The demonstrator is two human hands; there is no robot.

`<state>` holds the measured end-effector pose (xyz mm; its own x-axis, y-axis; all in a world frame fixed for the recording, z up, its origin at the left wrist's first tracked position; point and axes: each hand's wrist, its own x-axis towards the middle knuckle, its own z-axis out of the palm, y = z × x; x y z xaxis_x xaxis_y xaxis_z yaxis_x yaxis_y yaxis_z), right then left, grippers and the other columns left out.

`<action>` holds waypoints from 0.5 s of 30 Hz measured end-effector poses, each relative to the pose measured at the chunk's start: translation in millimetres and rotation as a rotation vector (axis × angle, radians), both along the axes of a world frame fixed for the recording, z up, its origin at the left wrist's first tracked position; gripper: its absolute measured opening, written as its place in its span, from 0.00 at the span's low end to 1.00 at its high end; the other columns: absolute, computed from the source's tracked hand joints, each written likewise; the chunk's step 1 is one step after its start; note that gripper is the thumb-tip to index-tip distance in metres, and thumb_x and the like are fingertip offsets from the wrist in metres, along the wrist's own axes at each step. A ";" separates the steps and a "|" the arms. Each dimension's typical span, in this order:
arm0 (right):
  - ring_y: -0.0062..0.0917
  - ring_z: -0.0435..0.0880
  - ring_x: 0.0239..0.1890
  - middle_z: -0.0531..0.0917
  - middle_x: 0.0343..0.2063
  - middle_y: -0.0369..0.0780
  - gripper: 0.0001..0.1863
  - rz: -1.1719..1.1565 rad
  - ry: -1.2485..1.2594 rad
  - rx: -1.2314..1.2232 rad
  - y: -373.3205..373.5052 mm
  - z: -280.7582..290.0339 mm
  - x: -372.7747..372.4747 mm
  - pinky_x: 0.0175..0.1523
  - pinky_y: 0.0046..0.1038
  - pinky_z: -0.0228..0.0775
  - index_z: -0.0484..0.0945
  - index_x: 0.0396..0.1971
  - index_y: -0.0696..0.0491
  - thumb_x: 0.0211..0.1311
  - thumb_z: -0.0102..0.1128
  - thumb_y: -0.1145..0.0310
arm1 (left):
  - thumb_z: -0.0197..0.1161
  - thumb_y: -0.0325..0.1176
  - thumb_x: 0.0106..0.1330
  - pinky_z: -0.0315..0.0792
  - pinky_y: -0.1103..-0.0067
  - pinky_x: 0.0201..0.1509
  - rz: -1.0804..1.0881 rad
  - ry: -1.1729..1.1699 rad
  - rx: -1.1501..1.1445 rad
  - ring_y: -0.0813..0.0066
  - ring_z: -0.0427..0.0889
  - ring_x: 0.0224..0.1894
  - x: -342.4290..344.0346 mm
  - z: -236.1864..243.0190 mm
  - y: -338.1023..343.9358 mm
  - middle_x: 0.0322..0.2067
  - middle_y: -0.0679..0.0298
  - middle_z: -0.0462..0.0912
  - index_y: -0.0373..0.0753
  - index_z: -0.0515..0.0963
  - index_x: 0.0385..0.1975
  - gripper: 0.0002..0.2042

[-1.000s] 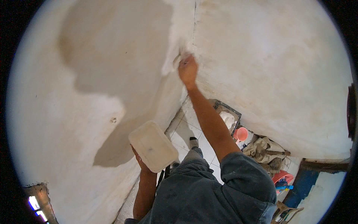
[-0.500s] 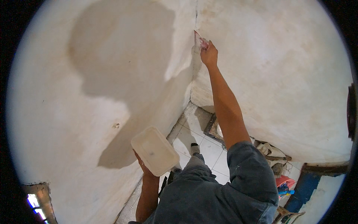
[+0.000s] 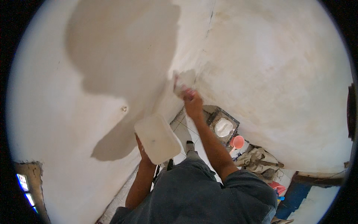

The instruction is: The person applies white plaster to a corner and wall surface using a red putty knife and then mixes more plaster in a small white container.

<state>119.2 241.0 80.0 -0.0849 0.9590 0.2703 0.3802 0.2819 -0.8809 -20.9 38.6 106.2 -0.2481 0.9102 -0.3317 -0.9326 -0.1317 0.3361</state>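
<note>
My right hand (image 3: 193,105) grips a putty knife (image 3: 178,83) with a reddish handle, blurred by motion. Its wide blade is at the left wall (image 3: 93,128), a little left of the corner where two pale walls meet; whether it touches cannot be told. Lower down, my left hand (image 3: 144,154) holds a rectangular off-white plastic tub (image 3: 157,139) tilted at its left side. Most of those fingers are hidden by the tub. A dark crack line runs up the corner between the left wall and the right wall (image 3: 279,93).
On the tiled floor by the right wall stand a dark-edged square tray (image 3: 232,122) with a white mass (image 3: 223,127), a pink dipper (image 3: 237,142) and crumpled beige cloth (image 3: 260,158). My dark shadow covers part of the left wall. A framed opening (image 3: 35,181) is at lower left.
My right hand has come down and left, taking the putty knife from the corner to the left wall. The tub has shifted slightly up. The view has moved, showing more floor items.
</note>
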 end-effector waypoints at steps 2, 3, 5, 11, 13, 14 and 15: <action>0.23 0.81 0.33 0.82 0.33 0.39 0.13 0.084 0.224 -0.045 10.0 45.9 38.4 0.40 0.27 0.73 0.72 0.44 0.57 0.58 0.59 0.76 | 0.41 0.65 0.66 0.69 0.58 0.60 -0.055 0.066 0.017 0.58 0.72 0.58 6.4 0.5 9.2 0.59 0.60 0.70 0.47 0.62 0.64 0.34; 0.20 0.80 0.35 0.81 0.34 0.39 0.14 0.126 0.268 -0.008 10.2 63.9 53.8 0.40 0.26 0.74 0.71 0.44 0.58 0.58 0.59 0.76 | 0.41 0.65 0.66 0.69 0.58 0.60 -0.040 0.051 0.013 0.58 0.72 0.58 10.2 0.9 14.3 0.59 0.60 0.70 0.47 0.62 0.64 0.34; 0.23 0.81 0.37 0.82 0.36 0.42 0.20 0.093 0.275 -0.178 -5.3 108.1 62.2 0.43 0.24 0.74 0.67 0.51 0.61 0.59 0.58 0.78 | 0.41 0.68 0.64 0.69 0.58 0.60 -0.146 -0.033 0.107 0.57 0.72 0.58 14.4 -0.3 23.5 0.59 0.59 0.69 0.47 0.61 0.64 0.36; 0.24 0.80 0.40 0.81 0.42 0.45 0.33 0.367 0.222 -0.425 -63.1 140.5 59.0 0.46 0.25 0.74 0.57 0.63 0.63 0.58 0.57 0.80 | 0.37 0.74 0.60 0.65 0.54 0.63 -0.261 -0.230 0.047 0.55 0.70 0.60 27.4 28.2 40.7 0.60 0.58 0.68 0.47 0.60 0.66 0.42; 0.23 0.81 0.40 0.81 0.41 0.45 0.32 0.331 0.146 -0.456 -73.6 135.5 53.4 0.46 0.25 0.74 0.59 0.62 0.63 0.58 0.58 0.79 | 0.36 0.74 0.59 0.64 0.54 0.63 -0.261 -0.219 0.095 0.55 0.69 0.60 34.0 17.0 45.9 0.61 0.57 0.68 0.47 0.60 0.66 0.43; 0.32 0.82 0.40 0.81 0.40 0.49 0.32 0.338 -0.073 -0.288 -73.1 121.5 55.3 0.46 0.30 0.75 0.60 0.61 0.62 0.57 0.60 0.74 | 0.35 0.74 0.59 0.63 0.53 0.64 -0.277 -0.205 0.140 0.54 0.69 0.60 37.1 12.5 47.0 0.61 0.57 0.67 0.47 0.60 0.66 0.43; 0.41 0.84 0.39 0.81 0.40 0.52 0.33 0.338 -0.288 -0.114 -73.3 119.7 54.3 0.45 0.36 0.75 0.61 0.60 0.62 0.56 0.63 0.69 | 0.35 0.74 0.59 0.63 0.53 0.64 -0.268 -0.206 0.142 0.54 0.69 0.60 39.7 13.2 49.2 0.61 0.57 0.67 0.47 0.60 0.66 0.43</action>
<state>173.5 167.7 199.7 -0.4543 0.8868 0.0843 0.5177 0.3398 -0.7852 18.8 87.8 119.4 0.0647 0.9744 -0.2151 -0.9864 0.0950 0.1338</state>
